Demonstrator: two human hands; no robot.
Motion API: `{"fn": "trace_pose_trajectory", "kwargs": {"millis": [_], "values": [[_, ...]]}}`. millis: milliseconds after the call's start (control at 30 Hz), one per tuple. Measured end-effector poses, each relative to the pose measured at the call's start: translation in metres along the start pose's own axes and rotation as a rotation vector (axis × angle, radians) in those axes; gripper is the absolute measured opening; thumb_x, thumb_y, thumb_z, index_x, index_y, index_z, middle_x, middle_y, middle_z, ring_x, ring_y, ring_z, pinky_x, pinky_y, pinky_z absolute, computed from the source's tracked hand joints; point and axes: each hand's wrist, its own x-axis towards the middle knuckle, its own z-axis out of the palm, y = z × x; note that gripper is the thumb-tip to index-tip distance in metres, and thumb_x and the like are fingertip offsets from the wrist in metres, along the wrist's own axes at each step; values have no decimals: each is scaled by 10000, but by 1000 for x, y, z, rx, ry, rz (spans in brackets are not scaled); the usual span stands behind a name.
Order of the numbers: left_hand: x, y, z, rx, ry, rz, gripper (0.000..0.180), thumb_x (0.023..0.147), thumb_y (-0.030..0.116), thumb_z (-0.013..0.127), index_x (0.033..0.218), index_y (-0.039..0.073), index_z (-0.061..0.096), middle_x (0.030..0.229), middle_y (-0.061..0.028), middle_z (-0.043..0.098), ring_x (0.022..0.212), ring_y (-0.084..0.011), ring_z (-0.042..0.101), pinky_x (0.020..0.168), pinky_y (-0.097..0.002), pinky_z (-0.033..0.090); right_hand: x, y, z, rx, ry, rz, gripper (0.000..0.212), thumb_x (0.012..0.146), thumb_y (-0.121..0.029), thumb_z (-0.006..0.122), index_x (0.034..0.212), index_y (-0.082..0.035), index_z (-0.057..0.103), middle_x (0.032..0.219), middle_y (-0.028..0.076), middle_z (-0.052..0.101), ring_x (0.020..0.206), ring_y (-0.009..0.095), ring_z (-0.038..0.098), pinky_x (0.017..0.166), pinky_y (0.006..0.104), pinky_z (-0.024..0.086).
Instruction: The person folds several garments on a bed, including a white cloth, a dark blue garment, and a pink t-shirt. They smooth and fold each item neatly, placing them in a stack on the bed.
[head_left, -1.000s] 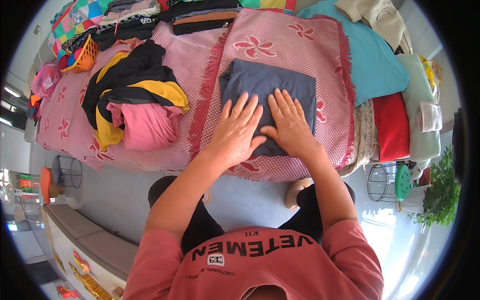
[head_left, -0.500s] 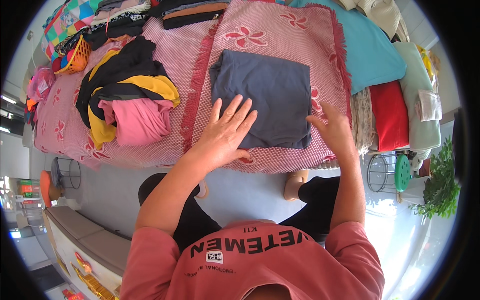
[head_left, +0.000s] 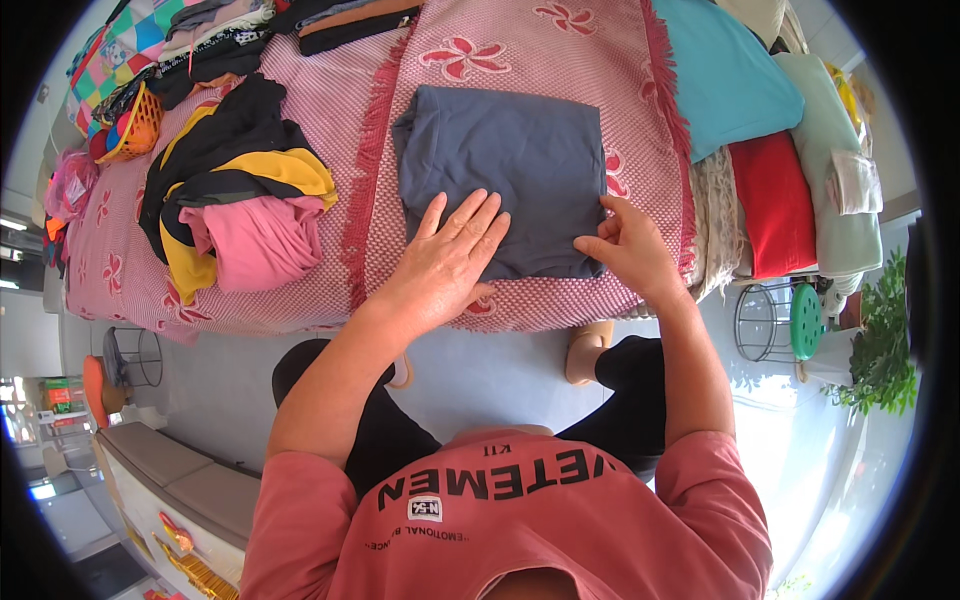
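Observation:
A dark blue-grey cloth garment [head_left: 510,160], folded into a rough square, lies in front of me on a pink patterned bedspread [head_left: 355,120]. My left hand [head_left: 450,260] rests on its lower left part, palm down with the fingers stretched out. At the garment's lower right edge is my right hand [head_left: 632,252], touching the cloth with thumb and forefinger apart; its other fingers are partly curled and hard to see. The fabric shows light creases, and its lower left corner is hidden under my left hand.
To the left lie a black-and-yellow garment [head_left: 235,120] and a pink cloth [head_left: 265,240]. Behind them are a yellow basket [head_left: 142,125] and folded clothes [head_left: 360,28]. On the right are turquoise fabric [head_left: 735,90], red cloth [head_left: 772,205] and a green-topped stool [head_left: 805,320].
The view has shifted slightly, so the bed appears further left and up. My right hand has come in from beside the garment to its lower right edge. The left hand stays on the cloth.

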Motion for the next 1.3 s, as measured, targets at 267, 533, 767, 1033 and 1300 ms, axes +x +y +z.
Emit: {"fn": "trace_pose_trajectory", "kwargs": {"millis": [267,533,767,1033,1300], "values": [[-1,-1,2,-6,24,4,867,760,285,816,1461,-15,402,1557,-186,342,1480,-307,274,1202,-537,200,-5,-11,0,529,20,65,483,869,29,668,1311,113,491,881,54,647,808,111,636,672,263,502],[0,-1,2,-2,17,9,828,765,280,814,1438,-17,434,1552,-198,344,1475,-317,281,1198,-548,198,-11,3,-2,-349,48,-61,496,873,-129,704,1312,37,542,849,167,654,772,252,675,691,383,527],[13,2,-11,-103,232,78,551,844,315,743,1259,-24,615,1493,-184,440,1451,-305,332,1174,-577,220,5,-9,12,-381,464,-446,478,878,-122,702,1291,62,547,1196,263,613,1153,403,582,959,447,483],[49,-20,4,156,324,-41,447,953,164,559,1362,-15,532,1517,-170,424,1460,-299,322,1179,-531,237,42,-25,67,-510,340,-639,647,926,-266,641,1440,53,412,1546,236,349,1481,383,254,1194,480,232],[44,-37,26,85,225,-205,663,966,393,563,1472,-4,404,1569,-217,330,1488,-353,248,1203,-515,187,60,1,69,-664,294,-482,839,924,-561,564,1486,30,366,1571,211,330,1488,351,246,1207,478,195]]}}
